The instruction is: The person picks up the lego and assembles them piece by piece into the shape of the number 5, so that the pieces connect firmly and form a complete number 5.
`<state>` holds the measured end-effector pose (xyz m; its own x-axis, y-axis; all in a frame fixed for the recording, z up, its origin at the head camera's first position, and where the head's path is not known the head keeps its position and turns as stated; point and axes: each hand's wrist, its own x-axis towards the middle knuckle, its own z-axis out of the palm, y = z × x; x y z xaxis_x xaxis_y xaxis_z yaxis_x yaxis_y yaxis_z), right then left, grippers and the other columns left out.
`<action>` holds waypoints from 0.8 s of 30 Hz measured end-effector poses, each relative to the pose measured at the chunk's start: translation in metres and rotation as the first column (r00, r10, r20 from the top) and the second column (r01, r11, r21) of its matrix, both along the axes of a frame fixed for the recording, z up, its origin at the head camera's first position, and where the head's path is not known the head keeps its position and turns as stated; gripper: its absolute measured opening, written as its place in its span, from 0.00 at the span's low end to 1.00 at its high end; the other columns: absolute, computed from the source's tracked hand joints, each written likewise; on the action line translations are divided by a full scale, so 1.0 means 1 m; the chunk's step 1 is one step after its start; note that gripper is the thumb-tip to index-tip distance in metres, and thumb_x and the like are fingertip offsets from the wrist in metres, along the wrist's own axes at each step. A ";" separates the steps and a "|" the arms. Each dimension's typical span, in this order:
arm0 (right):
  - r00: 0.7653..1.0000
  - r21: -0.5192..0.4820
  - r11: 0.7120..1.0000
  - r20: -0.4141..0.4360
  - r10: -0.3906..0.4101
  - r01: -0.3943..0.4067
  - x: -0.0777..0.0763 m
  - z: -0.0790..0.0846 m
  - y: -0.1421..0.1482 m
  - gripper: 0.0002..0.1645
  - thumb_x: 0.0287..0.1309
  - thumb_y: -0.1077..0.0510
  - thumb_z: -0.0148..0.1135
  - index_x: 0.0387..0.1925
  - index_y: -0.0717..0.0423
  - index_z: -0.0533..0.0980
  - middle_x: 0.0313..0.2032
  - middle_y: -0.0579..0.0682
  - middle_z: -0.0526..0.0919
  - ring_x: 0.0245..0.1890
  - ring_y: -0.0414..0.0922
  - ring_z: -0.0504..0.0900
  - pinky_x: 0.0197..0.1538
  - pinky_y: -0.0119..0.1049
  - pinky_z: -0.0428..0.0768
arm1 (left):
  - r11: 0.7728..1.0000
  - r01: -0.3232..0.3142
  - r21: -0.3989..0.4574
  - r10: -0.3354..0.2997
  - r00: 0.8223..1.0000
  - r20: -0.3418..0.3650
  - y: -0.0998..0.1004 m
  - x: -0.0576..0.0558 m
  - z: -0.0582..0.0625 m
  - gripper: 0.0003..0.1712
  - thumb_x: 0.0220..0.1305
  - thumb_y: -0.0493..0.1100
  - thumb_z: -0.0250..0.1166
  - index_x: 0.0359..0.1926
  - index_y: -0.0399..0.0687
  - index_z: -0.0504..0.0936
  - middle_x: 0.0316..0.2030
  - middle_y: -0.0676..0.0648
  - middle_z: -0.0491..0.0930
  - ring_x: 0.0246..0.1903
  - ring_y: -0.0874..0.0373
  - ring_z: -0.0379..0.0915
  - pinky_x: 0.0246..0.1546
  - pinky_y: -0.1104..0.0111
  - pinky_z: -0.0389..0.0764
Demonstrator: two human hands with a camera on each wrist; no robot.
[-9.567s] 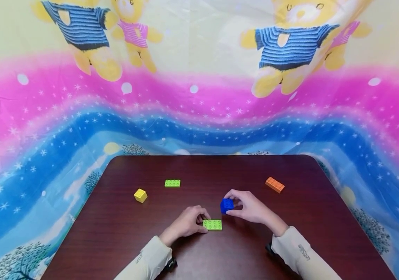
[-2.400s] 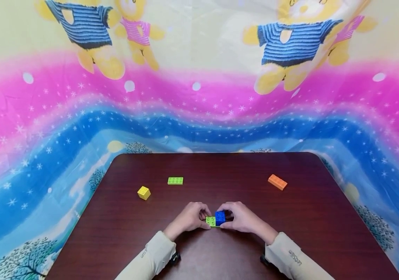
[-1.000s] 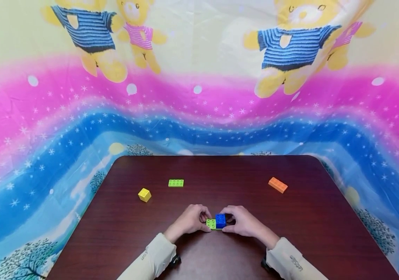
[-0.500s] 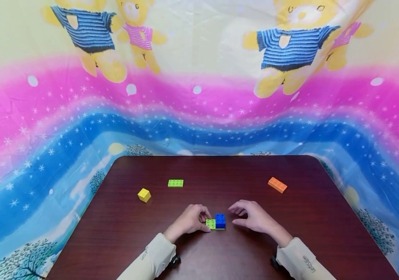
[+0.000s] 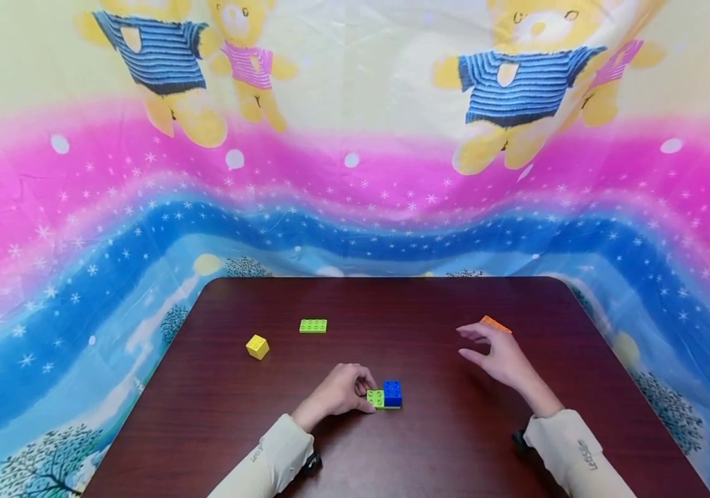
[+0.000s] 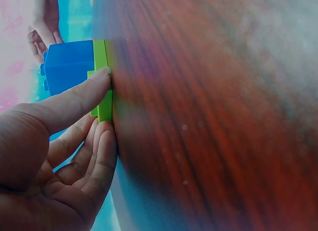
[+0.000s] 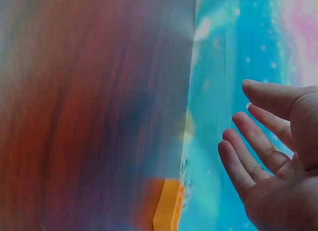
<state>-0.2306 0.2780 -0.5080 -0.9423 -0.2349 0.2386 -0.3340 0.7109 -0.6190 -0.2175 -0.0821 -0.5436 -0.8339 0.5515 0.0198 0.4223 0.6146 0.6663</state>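
A flat lime-green building brick (image 5: 376,398) lies on the table, its left end pinched between the thumb and fingers of my left hand (image 5: 338,393). On its right half stands a blue brick (image 5: 392,393), studs up; the left wrist view shows this blue brick (image 6: 72,67) seated against the green one. My right hand (image 5: 499,354) is over the right side of the table with nothing in it, fingers spread. It partly hides an orange brick (image 5: 495,324) just beyond it. In the right wrist view the orange brick (image 7: 169,206) sits below the loosely extended fingers.
A yellow cube-shaped brick (image 5: 257,347) lies at the left of the dark wooden table (image 5: 392,297). Another flat lime-green brick (image 5: 313,326) lies farther back, left of the middle. A printed cloth (image 5: 355,228) hangs behind the table.
My right hand has let go of the blue brick, now on the green one, and moved right and away toward the orange brick. My left hand stays on the green brick.
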 end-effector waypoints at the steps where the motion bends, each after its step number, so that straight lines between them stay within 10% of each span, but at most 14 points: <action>1: 1.000 0.000 1.000 -0.011 -0.010 0.010 -0.002 0.001 0.004 0.25 0.62 0.60 0.74 0.60 0.55 0.80 0.55 0.59 0.85 0.54 0.62 0.83 0.58 0.61 0.81 | 1.000 0.000 0.000 0.000 1.000 0.000 0.000 0.000 0.000 0.18 0.44 0.40 0.87 0.36 0.48 0.88 0.29 0.54 0.83 0.31 0.68 0.76 0.37 0.77 0.79; 24: 0.967 0.048 0.967 0.032 -0.252 0.251 -0.024 -0.016 0.073 0.37 0.64 0.59 0.71 0.71 0.63 0.69 0.60 0.70 0.75 0.59 0.69 0.74 0.61 0.69 0.72 | 1.000 0.001 0.001 -0.001 1.000 -0.010 0.000 0.000 -0.001 0.18 0.43 0.41 0.87 0.35 0.47 0.89 0.28 0.55 0.83 0.30 0.69 0.76 0.36 0.78 0.79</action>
<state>-0.2543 0.3506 -0.5241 -0.9805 0.0017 0.1967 -0.1180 0.7951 -0.5949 -0.2174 -0.0825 -0.5443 -0.8333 0.5520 0.0292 0.4295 0.6133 0.6629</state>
